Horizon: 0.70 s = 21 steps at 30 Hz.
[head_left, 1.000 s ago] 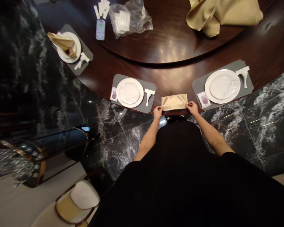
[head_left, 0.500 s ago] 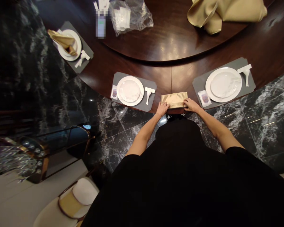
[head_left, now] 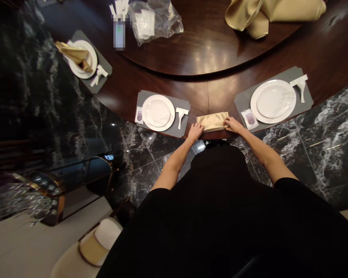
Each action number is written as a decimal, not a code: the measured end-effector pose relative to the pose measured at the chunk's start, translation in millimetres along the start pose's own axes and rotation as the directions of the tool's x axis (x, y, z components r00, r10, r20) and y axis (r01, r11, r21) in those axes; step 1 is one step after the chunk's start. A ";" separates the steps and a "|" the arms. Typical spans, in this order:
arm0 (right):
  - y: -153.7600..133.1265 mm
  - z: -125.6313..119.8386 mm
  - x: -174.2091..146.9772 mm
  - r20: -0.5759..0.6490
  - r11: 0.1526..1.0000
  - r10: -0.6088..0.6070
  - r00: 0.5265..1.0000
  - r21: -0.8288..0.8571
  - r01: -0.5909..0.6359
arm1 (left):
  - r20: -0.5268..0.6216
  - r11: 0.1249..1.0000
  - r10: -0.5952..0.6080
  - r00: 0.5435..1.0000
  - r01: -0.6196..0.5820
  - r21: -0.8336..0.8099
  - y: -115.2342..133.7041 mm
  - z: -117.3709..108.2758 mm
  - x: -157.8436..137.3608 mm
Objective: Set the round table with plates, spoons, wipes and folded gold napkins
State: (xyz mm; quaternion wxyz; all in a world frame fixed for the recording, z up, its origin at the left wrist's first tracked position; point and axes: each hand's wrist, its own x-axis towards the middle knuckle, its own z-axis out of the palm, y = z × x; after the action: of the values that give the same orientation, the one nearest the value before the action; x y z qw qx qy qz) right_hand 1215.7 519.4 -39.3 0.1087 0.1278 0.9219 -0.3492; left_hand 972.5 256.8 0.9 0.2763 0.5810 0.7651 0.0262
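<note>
A gold cloth napkin [head_left: 212,121], folded into a long strip, lies at the near edge of the dark wooden table. My left hand [head_left: 195,131] grips its lower left corner, fingers bent over the cloth. At the opposite end, my right hand [head_left: 233,125] pinches the right edge. Layered folds show along the side facing me. To the left, a white plate [head_left: 157,112] rests on a grey placemat [head_left: 182,104] with a white spoon [head_left: 180,117]. Another white plate [head_left: 274,101] sits to the right on its own grey placemat [head_left: 242,101].
Farther back, the raised round turntable [head_left: 203,58] carries a clear plastic bag [head_left: 165,23] and loose gold cloth [head_left: 290,9]. A plate at far left holds a folded gold napkin [head_left: 77,56]. A chair [head_left: 89,247] stands at lower left.
Both hands stay at the napkin's ends, and its near edge now shows more layered folds. The right fingers are curled more tightly. The view has shifted slightly.
</note>
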 end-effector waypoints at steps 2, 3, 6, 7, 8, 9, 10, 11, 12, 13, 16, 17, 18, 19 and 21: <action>-1.2 0.2 -2.5 -0.011 1.000 -0.019 1.000 -0.021 0.019 | 0.038 0.999 -0.016 0.999 0.017 -0.032 3.2 6.1 -0.9; -2.1 0.0 -4.2 -0.015 0.999 -0.030 0.999 -0.033 0.030 | 0.047 0.998 -0.031 0.998 0.033 -0.046 5.1 9.6 -1.7; -5.6 -1.7 -9.8 -0.005 0.995 -0.046 0.999 -0.085 0.045 | 0.049 0.997 -0.066 0.997 0.068 -0.039 11.6 19.2 -4.3; -6.9 -2.4 -11.2 0.005 0.993 -0.044 0.999 -0.109 0.044 | 0.050 0.997 -0.072 0.996 0.073 -0.017 13.7 21.5 -4.6; -8.5 -3.2 -12.2 0.015 0.990 -0.039 0.999 -0.134 0.040 | 0.052 0.997 -0.075 0.996 0.075 0.009 15.7 23.2 -4.4; -10.2 -3.8 -12.6 0.024 0.987 -0.033 0.999 -0.157 0.036 | 0.055 0.996 -0.081 0.995 0.079 0.035 17.5 24.2 -3.7; -12.4 -4.2 -12.2 0.029 0.984 -0.026 0.999 -0.175 0.031 | 0.060 0.995 -0.091 0.994 0.088 0.056 19.0 24.6 -2.4; -15.0 -4.4 -11.2 0.031 0.982 -0.021 0.999 -0.187 0.026 | 0.064 0.993 -0.105 0.992 0.101 0.069 20.2 24.5 -0.8; -18.3 -4.3 -9.6 0.030 0.981 -0.017 0.999 -0.195 0.022 | 0.063 0.991 -0.119 0.991 0.114 0.071 21.0 24.0 1.1; -22.2 -3.7 -7.4 0.026 0.979 -0.012 1.000 -0.203 0.017 | 0.057 0.990 -0.132 0.990 0.128 0.062 21.7 23.4 2.8; -35.9 -0.3 0.2 -0.012 0.973 0.012 1.000 -0.232 -0.015 | 0.014 0.985 -0.169 0.986 0.169 -0.034 22.9 22.0 5.7; -40.2 0.7 2.3 -0.033 0.970 0.025 0.999 -0.241 -0.032 | -0.002 0.980 -0.184 0.983 0.184 -0.074 23.5 22.3 5.6; -43.9 1.2 4.0 -0.051 0.968 0.038 0.998 -0.246 -0.050 | -0.014 0.975 -0.199 0.980 0.197 -0.103 24.2 23.0 5.1; -46.7 0.9 5.1 -0.063 0.967 0.051 0.997 -0.248 -0.065 | -0.022 0.972 -0.211 0.977 0.207 -0.116 25.2 24.1 4.4; -49.5 -3.4 6.3 -0.069 0.967 0.066 0.995 -0.243 -0.081 | -0.040 0.969 -0.227 0.973 0.222 -0.105 27.4 26.9 3.1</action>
State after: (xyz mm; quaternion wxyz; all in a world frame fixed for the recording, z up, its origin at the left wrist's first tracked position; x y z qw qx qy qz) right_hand 1193.9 486.9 -8.1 0.1087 0.1579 0.9555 -0.2244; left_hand 1008.1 261.0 -13.2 0.2863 0.4753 0.8306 0.0478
